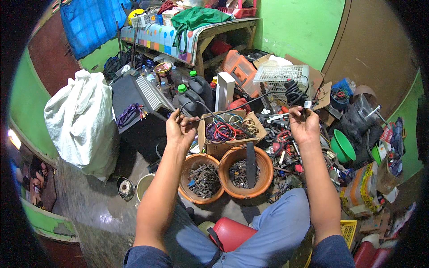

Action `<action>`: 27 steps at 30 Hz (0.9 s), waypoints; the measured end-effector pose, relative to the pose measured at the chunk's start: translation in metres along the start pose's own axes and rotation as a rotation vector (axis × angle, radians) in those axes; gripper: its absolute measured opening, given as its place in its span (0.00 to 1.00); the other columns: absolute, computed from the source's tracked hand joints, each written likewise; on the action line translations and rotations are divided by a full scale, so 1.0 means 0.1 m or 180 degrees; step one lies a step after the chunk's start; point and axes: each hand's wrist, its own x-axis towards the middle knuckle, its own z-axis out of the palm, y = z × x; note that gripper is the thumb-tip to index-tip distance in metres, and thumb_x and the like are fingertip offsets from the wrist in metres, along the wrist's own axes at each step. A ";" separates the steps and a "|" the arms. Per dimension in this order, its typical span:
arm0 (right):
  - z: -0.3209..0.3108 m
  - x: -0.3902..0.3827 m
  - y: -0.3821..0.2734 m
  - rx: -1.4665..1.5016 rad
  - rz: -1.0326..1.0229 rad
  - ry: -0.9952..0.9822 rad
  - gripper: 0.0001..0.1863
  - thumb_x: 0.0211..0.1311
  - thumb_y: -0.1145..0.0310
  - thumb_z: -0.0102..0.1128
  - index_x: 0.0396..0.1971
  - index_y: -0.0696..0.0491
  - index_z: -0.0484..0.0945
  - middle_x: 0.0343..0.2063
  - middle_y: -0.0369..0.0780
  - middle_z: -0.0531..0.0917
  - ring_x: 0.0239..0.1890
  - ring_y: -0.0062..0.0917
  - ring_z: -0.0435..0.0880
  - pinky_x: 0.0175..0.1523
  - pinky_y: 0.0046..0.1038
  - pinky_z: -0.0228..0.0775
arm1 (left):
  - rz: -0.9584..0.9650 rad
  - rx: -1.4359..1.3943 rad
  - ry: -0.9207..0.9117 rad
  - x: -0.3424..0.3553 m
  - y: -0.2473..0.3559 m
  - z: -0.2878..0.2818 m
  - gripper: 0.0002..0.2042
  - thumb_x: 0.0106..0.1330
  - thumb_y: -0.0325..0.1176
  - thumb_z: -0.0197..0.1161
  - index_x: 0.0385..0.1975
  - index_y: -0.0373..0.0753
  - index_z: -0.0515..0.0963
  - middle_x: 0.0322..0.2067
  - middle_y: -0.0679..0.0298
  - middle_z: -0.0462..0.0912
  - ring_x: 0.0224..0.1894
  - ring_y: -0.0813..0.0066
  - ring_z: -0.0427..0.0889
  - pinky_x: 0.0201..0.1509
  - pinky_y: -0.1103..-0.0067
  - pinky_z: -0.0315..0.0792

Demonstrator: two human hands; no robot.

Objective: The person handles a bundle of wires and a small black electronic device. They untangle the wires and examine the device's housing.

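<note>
A thin black cable (250,101) stretches through the air between my hands. Its one end part is pinched in the fingers of my left hand (181,129), at the left above a cardboard box (214,146) of tangled wires. My right hand (305,125) is closed on the cable's other part, where a small white tag (308,104) shows. Just above those fingers hangs a bunched black coil (295,92) of the same cable. Below my hands stand two terracotta-coloured pots (267,178) holding many small metal pieces; a dark strip (251,165) lies across the right one.
A white sack (82,125) and a black box-shaped unit (138,129) stand at left. Loose wires and parts (281,152) cover the floor at right, near a green bowl (343,146). Behind are dark jugs (192,100), a white wire basket (279,76) and a loaded table (156,40).
</note>
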 end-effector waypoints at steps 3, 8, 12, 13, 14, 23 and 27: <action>-0.02 0.04 -0.05 0.0032 0.0037 -0.0140 0.03 0.68 0.77 0.44 0.39 0.57 0.63 0.29 0.42 0.69 0.31 0.27 0.71 0.32 0.28 0.68 | 0.0073 -0.0145 -0.0095 0.05 0.01 -0.02 0.09 0.72 0.35 0.55 0.31 0.37 0.69 0.16 0.71 0.65 0.23 0.72 0.70 0.47 0.65 0.76; 0.01 -0.09 0.12 -0.1034 -0.0060 -0.0715 0.08 0.69 0.76 0.51 0.45 0.54 0.74 0.33 0.38 0.75 0.31 0.24 0.74 0.32 0.25 0.70 | 0.0141 0.1556 0.0015 0.01 0.00 0.00 0.14 0.71 0.31 0.56 0.53 0.34 0.69 0.31 0.62 0.75 0.31 0.72 0.77 0.41 0.68 0.77; 0.09 -0.38 0.35 -0.2055 0.0221 -0.1221 0.08 0.73 0.67 0.55 0.48 0.50 0.75 0.34 0.35 0.83 0.25 0.19 0.76 0.27 0.22 0.67 | -0.0168 0.3435 -0.0253 0.04 -0.03 -0.18 0.21 0.69 0.36 0.60 0.61 0.40 0.70 0.45 0.58 0.79 0.34 0.68 0.83 0.32 0.72 0.78; 0.09 -0.46 0.37 -0.2222 0.0292 -0.1383 0.08 0.72 0.66 0.56 0.47 0.49 0.75 0.36 0.35 0.83 0.26 0.18 0.77 0.27 0.21 0.67 | -0.0127 0.4088 -0.0499 0.05 -0.10 -0.18 0.21 0.69 0.38 0.62 0.59 0.40 0.72 0.47 0.57 0.79 0.34 0.66 0.84 0.33 0.72 0.79; 0.13 -0.54 0.44 -0.2239 0.0460 -0.1465 0.08 0.72 0.66 0.56 0.47 0.49 0.75 0.35 0.34 0.83 0.26 0.18 0.78 0.26 0.21 0.67 | -0.0086 0.5173 -0.0661 -0.07 -0.05 -0.11 0.21 0.67 0.41 0.64 0.57 0.38 0.75 0.50 0.52 0.79 0.39 0.58 0.85 0.41 0.68 0.80; 0.13 -0.58 0.59 -0.1878 0.0779 -0.1556 0.08 0.71 0.67 0.57 0.47 0.51 0.75 0.33 0.35 0.83 0.25 0.20 0.79 0.26 0.21 0.68 | 0.1944 0.2982 -0.1935 -0.42 -0.47 0.20 0.24 0.79 0.42 0.44 0.67 0.33 0.59 0.59 0.47 0.74 0.61 0.62 0.74 0.67 0.68 0.64; 0.10 -0.53 0.60 -0.1881 0.0789 -0.1346 0.09 0.72 0.68 0.55 0.48 0.51 0.76 0.33 0.35 0.83 0.26 0.20 0.78 0.26 0.21 0.68 | 0.1741 0.2635 -0.2131 -0.71 -0.58 0.38 0.24 0.79 0.38 0.47 0.70 0.38 0.54 0.43 0.55 0.79 0.42 0.75 0.78 0.48 0.78 0.71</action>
